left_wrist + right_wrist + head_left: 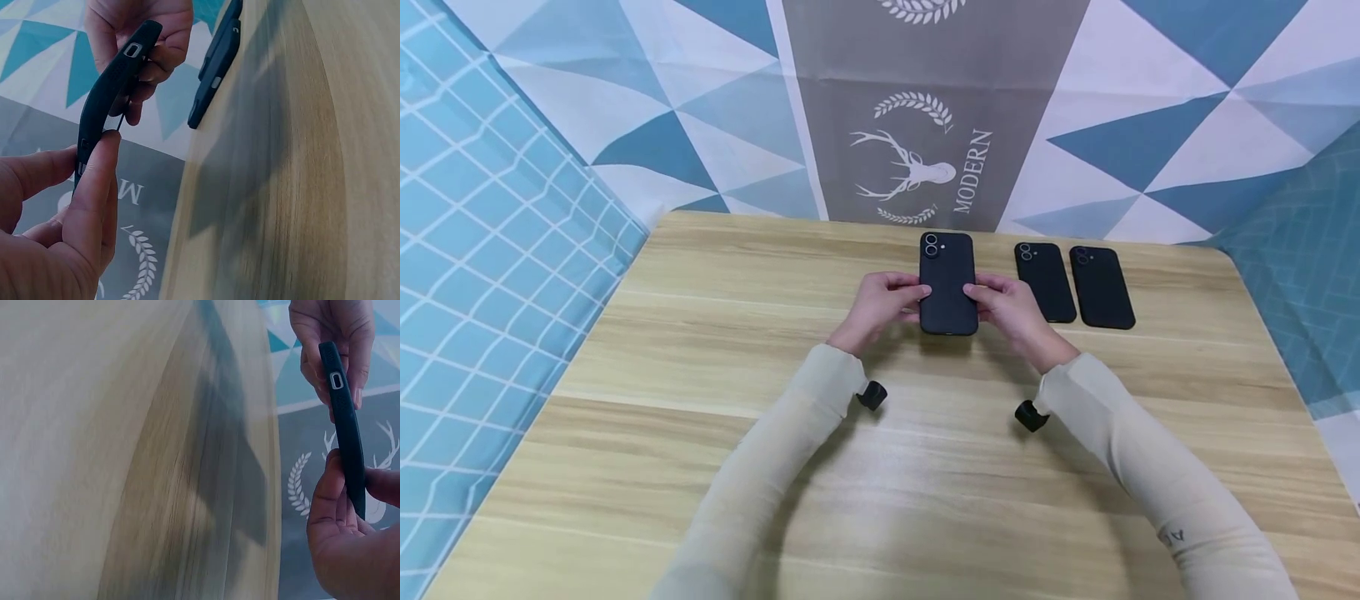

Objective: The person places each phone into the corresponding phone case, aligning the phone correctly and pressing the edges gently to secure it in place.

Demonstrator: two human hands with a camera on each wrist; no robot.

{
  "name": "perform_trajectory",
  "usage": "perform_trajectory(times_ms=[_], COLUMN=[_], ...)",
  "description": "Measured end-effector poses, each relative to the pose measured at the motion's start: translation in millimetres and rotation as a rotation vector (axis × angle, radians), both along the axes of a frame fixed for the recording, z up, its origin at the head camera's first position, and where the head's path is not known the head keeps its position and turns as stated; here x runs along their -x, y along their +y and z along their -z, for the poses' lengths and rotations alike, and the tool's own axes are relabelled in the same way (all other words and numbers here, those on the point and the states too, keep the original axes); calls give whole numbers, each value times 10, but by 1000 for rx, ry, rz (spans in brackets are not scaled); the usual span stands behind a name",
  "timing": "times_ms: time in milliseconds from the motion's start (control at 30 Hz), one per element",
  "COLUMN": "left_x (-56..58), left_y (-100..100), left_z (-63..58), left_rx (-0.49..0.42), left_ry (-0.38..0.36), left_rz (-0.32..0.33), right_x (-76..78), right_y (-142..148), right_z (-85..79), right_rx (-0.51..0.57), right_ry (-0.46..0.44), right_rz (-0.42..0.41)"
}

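Both hands hold a black phone case (947, 287) up over the far part of the table, its back with two ringed camera circles facing up. My left hand (883, 304) pinches the left long edge, thumb on top and fingers beneath. On the opposite edge, my right hand (1009, 310) grips the same way. Seen edge-on in the left wrist view, the case (109, 94) looks bowed, with a pale-rimmed port slot at its near end. The right wrist view shows that slot in the case (345, 415) too. Its underside is mostly hidden.
Two more black phone cases, one (1045, 283) beside the right hand and another (1102, 287) farther right, lie on the wooden table (880, 500). Behind the far edge hangs a patterned cloth (917, 108) with a deer print; blue checked cloth (475, 250) hangs at left.
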State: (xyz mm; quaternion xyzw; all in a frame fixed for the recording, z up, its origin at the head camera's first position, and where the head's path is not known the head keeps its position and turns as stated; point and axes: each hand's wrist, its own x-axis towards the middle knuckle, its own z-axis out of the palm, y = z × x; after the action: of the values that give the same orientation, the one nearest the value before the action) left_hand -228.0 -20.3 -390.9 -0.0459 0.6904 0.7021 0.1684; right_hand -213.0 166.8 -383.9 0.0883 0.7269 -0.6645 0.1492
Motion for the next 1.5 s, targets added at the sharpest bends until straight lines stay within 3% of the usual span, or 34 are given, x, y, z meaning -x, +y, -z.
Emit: perform_trajectory(times_ms=[733,1067,1500], left_x=[251,345,408], left_y=[218,262,293], left_z=[185,280,295], left_rx=[46,90,172], left_ry=[-55,-47,-70], left_rz=[14,21,29], right_x=[176,259,336], right_y=[176,197,217], right_z=[159,227,295], right_rx=[-118,-182,-190], right_ry=[-60,-68,-78], right_rz=[37,37,7])
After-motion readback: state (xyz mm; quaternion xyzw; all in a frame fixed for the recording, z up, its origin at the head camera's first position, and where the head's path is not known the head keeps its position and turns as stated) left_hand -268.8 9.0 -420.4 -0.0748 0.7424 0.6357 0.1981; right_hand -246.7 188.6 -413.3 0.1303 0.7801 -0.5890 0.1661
